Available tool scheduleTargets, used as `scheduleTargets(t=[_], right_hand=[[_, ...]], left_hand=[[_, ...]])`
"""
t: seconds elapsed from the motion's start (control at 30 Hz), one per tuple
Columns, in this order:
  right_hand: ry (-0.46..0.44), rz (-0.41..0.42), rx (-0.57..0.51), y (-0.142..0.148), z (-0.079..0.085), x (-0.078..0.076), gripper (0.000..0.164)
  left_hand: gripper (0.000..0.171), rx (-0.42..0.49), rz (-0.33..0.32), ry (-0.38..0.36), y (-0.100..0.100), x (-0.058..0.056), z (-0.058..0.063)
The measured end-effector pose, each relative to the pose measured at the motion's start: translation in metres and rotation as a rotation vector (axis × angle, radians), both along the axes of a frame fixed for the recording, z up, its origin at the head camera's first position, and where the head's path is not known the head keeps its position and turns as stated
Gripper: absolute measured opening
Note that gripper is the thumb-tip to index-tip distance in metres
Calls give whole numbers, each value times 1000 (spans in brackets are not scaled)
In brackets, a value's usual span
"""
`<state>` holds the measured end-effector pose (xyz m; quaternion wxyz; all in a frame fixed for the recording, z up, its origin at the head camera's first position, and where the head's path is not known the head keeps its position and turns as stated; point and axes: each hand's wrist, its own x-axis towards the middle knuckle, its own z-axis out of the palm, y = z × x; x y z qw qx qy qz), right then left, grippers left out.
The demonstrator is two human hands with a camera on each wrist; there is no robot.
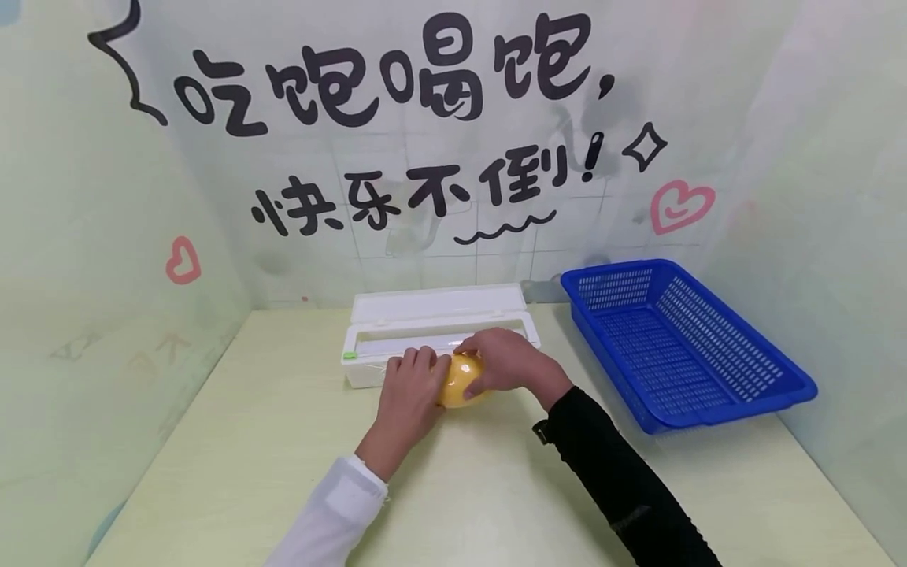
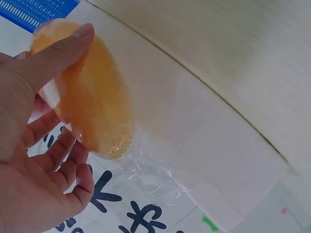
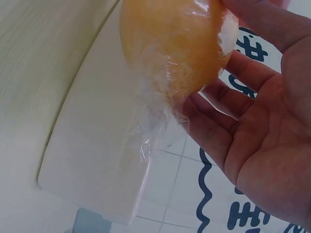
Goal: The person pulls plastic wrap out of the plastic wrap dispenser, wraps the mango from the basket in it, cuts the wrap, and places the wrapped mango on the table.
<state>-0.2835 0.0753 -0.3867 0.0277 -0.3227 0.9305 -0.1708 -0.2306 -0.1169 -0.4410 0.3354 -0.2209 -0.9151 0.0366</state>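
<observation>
A rounded yellow-orange, fruit-like object point(image 1: 462, 381), its exact kind unclear, is covered in clear cling film point(image 3: 145, 141). My left hand point(image 1: 414, 391) grips its left side, thumb point(image 2: 65, 53) across the surface and fingers behind. On the other side my right hand point(image 1: 506, 361) holds it, with fingers curled behind the film in the right wrist view. Directly behind both hands stands a white cling film dispenser box point(image 1: 364, 374) with its lid point(image 1: 439, 301) raised. Loose film trails from the object along the box front in both wrist views.
A blue perforated basket point(image 1: 708, 415) stands at the right, close to the wall. The pale wooden table point(image 1: 234, 465) extends in front of the box. Behind it rises a backdrop point(image 1: 312, 260) with black lettering, and pale walls border both sides.
</observation>
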Motion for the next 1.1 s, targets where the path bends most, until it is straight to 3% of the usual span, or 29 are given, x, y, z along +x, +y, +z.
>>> scheduleTargets(t=[0.13, 0.27, 0.43, 0.6, 0.8, 1.1], right_hand=[[96, -32, -38, 1, 1, 14, 76], [340, -46, 40, -4, -10, 28, 84], [611, -65, 117, -13, -28, 34, 72], [779, -73, 91, -13, -44, 36, 60], [874, -68, 63, -15, -56, 37, 59], [911, -73, 111, -15, -63, 38, 57]], left_hand=[[67, 47, -32, -100, -8, -2, 12], [64, 87, -67, -205, -16, -2, 26], [61, 85, -64, -269, -17, -3, 32], [67, 65, -29, -177, -12, -3, 18], [58, 24, -43, -16, -12, -4, 8], [48, -7, -20, 27, -10, -2, 2]])
